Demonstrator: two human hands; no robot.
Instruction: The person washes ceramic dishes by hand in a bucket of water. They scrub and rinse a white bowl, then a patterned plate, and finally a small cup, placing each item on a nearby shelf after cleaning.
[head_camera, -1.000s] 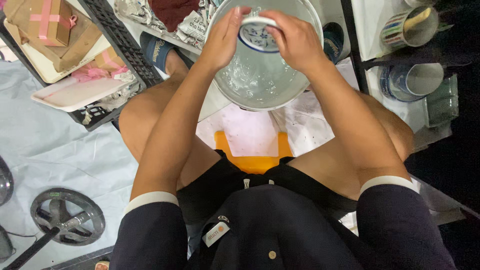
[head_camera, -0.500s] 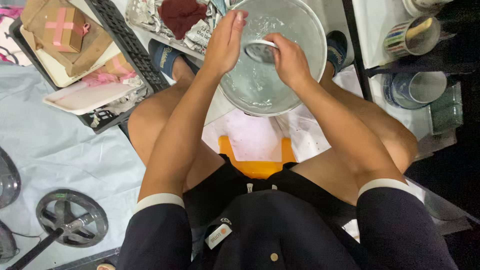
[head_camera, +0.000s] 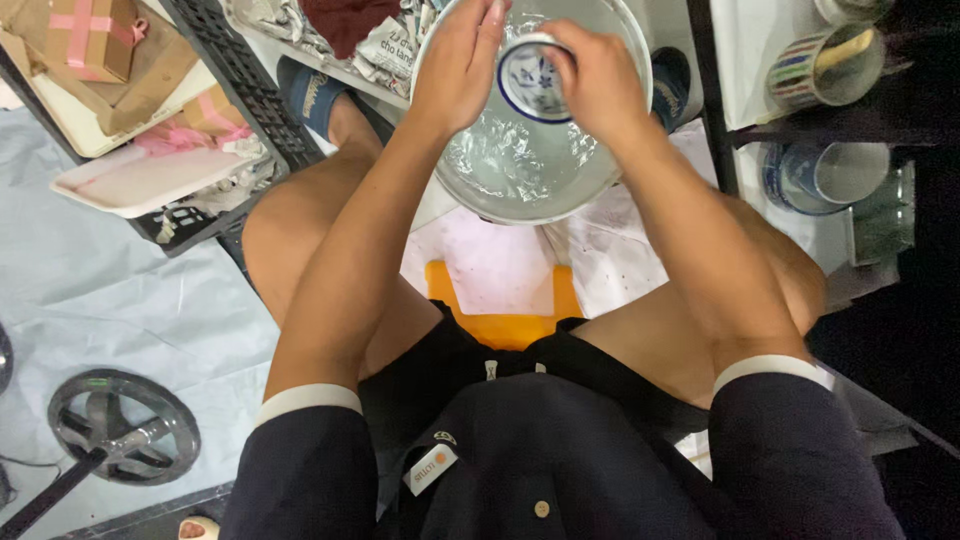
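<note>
We hold cup (head_camera: 532, 82) over basin (head_camera: 610, 160) of water, far centre. Left hand (head_camera: 455, 65) cups its side, right hand (head_camera: 598, 75) grips rim. Washing step, we judge; next calls for turning cup under fingers.

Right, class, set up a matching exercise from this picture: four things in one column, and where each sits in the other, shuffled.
Things:
1. small blue-patterned cup
2. metal basin
3. striped mug
4. box with pink ribbon

Places:
A. top left corner
B. between the left hand and right hand
C. on the shelf at the right
D. under the hands, water inside

Pairs: 1-B, 2-D, 3-C, 4-A
</note>
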